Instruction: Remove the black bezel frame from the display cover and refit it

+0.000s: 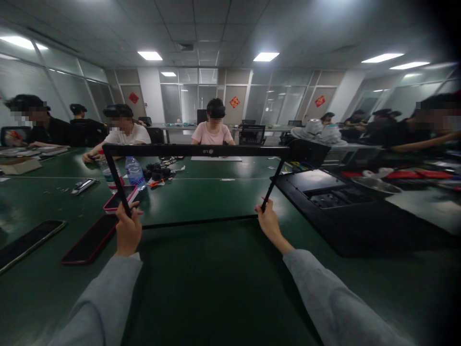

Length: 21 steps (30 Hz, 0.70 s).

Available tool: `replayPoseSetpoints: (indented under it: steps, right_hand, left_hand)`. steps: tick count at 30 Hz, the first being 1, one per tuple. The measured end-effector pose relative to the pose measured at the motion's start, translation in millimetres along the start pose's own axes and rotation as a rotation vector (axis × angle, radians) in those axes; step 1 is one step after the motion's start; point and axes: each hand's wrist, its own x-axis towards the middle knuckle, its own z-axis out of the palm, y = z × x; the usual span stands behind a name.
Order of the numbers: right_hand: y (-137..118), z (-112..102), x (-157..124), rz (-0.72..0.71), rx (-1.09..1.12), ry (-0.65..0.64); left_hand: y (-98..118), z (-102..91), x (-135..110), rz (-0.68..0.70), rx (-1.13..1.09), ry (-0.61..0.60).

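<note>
I hold a thin black monitor bezel frame [201, 150] up over the green table [216, 269], its far bar raised and its near bar [198, 222] low by the tabletop. My left hand [127, 231] is closed around the frame's left side bar. Fingers of my right hand [268, 222] pinch the lower end of the right side bar. Both grey sleeves reach in from the bottom edge.
A black monitor back panel [345, 206] lies face down at right. Phones [90, 239] [27, 242] [118, 199] lie at left, with water bottles [135, 173] behind them. Several people sit round the table; one in pink [213, 132] faces me.
</note>
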Motion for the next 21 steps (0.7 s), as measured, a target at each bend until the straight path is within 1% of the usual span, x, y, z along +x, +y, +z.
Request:
replayPoseSetpoints:
  steps: [4, 8, 10, 13, 16, 19, 21]
  right_hand:
    - [2, -1, 1, -0.015, -0.007, 0.003]
    - [5, -1, 2, -0.017, -0.028, 0.008]
    - [6, 0, 3, -0.025, -0.035, 0.015]
    - [10, 1, 4, -0.019, -0.041, 0.022]
    - [15, 2, 4, -0.017, -0.027, 0.009]
    - [21, 4, 7, -0.049, -0.042, 0.006]
    - [26, 7, 9, -0.076, -0.099, 0.021]
  left_hand:
    - [2, -1.9, 1, -0.051, 0.066, -0.051]
    - [1, -4.2, 6, -0.038, 0.244, -0.027]
    - [1, -4.5, 7, -0.034, 0.311, -0.041]
    - [-1, -3.4, 7, -0.047, 0.376, -0.124]
    - [-5, -0.9, 4, -0.075, 0.443, -0.252]
    - [-11, 1.4, 2, -0.082, 0.491, -0.368]
    - [-15, 2.6, 0, -0.091, 0.506, -0.408]
